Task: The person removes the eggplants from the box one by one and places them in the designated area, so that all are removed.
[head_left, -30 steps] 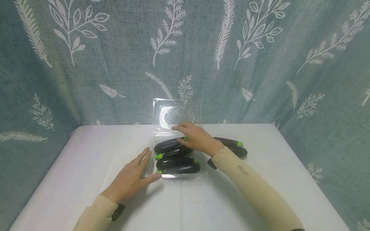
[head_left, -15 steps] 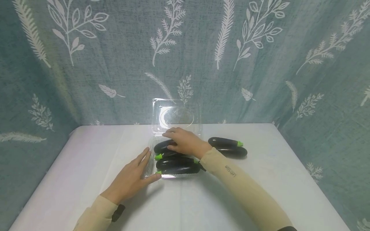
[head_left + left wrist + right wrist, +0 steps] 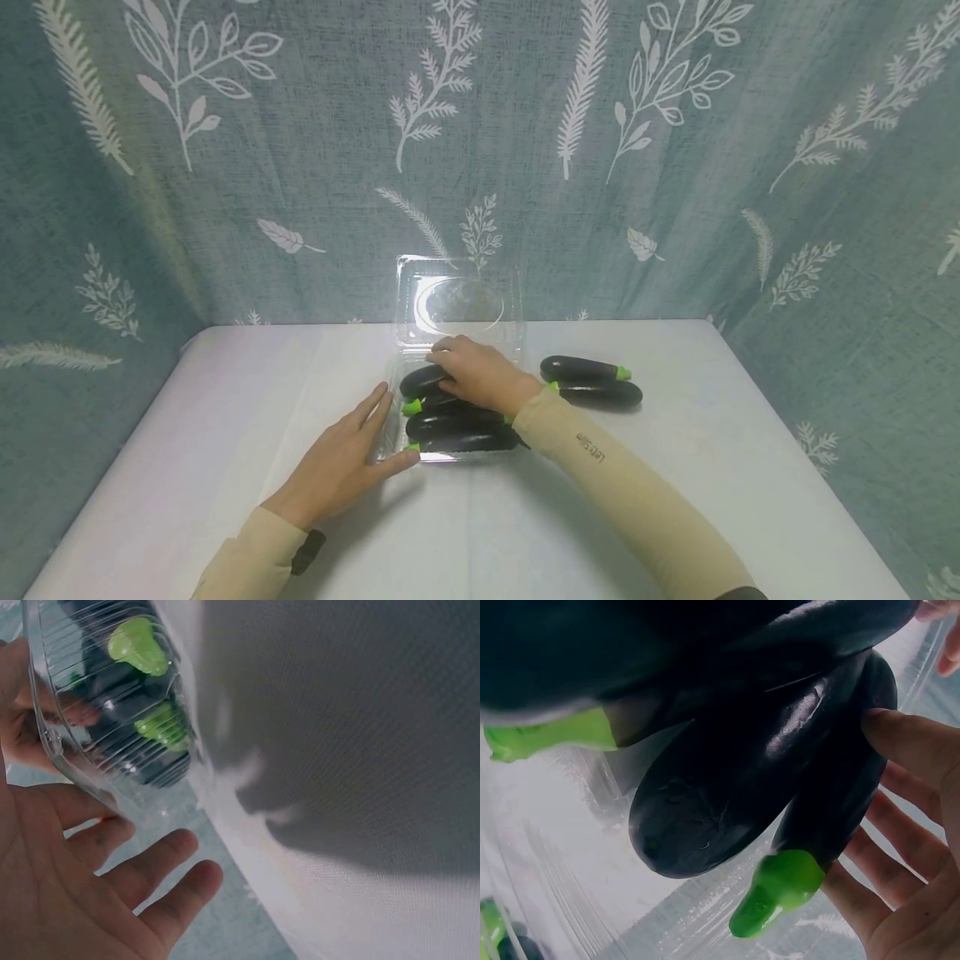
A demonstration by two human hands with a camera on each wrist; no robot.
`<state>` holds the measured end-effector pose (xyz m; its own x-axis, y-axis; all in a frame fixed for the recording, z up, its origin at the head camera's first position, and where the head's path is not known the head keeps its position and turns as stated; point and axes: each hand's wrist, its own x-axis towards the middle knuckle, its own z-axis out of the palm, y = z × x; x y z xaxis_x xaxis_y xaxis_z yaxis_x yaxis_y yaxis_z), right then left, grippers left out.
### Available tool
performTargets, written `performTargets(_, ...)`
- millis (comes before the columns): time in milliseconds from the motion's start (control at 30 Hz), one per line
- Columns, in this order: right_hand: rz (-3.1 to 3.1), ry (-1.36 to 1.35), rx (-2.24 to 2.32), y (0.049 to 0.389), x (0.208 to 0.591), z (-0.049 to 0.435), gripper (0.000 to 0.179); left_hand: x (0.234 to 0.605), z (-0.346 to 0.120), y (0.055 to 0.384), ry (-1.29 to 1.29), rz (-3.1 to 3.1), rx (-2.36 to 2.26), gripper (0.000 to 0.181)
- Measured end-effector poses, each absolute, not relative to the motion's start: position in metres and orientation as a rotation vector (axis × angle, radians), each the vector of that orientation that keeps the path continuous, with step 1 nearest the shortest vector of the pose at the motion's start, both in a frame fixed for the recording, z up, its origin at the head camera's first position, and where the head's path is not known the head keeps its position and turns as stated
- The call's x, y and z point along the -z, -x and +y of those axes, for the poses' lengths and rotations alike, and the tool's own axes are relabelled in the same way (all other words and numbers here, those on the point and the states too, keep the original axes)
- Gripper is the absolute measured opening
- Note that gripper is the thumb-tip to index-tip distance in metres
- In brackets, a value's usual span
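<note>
Several dark eggplants with green stems lie in a clear plastic clamshell container (image 3: 459,304), its lid standing up at the back. My right hand (image 3: 480,375) is over the rear of the container. In the right wrist view, that hand (image 3: 922,847) holds the rearmost eggplant (image 3: 840,780), thumb on top and fingers along its far side. My left hand (image 3: 330,467) rests against the container's left side, fingers spread and extended. In the left wrist view, its fingers lie right at the container's ribbed wall (image 3: 112,761).
Right of the container, on the white table (image 3: 675,500), lie a rear eggplant (image 3: 581,368) and a front eggplant (image 3: 600,395). A teal curtain (image 3: 337,167) with white leaf prints surrounds the table at the back and sides.
My right hand has moved left along the rearmost eggplant, bringing the two eggplants on the table into fuller view. My left hand and the container have stayed in place.
</note>
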<state>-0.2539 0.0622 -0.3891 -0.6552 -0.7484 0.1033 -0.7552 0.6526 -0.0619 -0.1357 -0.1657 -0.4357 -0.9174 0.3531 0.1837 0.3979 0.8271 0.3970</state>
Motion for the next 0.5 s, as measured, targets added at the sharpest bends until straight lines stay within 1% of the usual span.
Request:
performTargets(167, -2.803, -1.237, -0.110, 0.2528, 0.3891, 0.0601, 0.026, 0.4345, -0.1655, 0.1354, 0.603, -2.902, 0.672, 0.098)
performTargets(500, -2.836, -1.204, -0.126, 0.2531, 0.3901, 0.0583, 0.029, 0.4342, -0.1652, 0.1355, 0.611, -2.896, 0.665, 0.098)
